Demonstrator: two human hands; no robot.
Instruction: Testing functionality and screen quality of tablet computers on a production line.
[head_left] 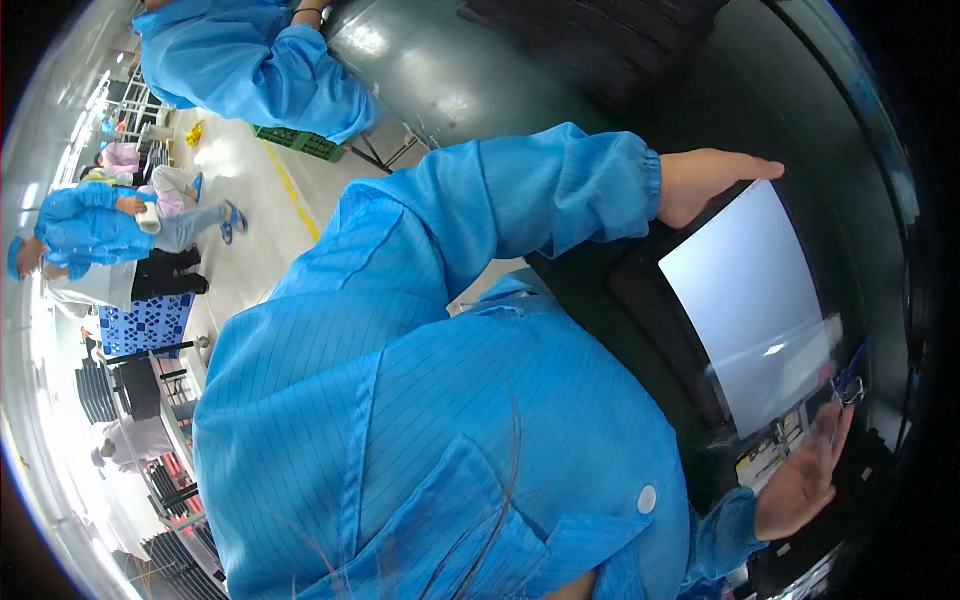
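Note:
A flat, pale white-blue panel or sheet [745, 290] lies on the dark table. My left hand [705, 182] rests at its upper end, fingers stretched out and touching the corner. Clear, shiny film [780, 345] crosses the lower part of the panel, with a glare spot on it. Below that end is my right hand [802, 480], its fingers extended and apart. By those fingertips sits a small blue and metallic item [848, 385], too small to name. A yellow and white labelled item [765, 462] lies partly hidden between the panel and this hand.
Black flat pieces [610, 40] lie on the table's far part. A person in a blue smock [250, 70] works close by at upper left. Beyond are a green crate [300, 142], another person in blue [100, 225], a blue patterned bin [148, 325] and racks of dark trays [185, 565].

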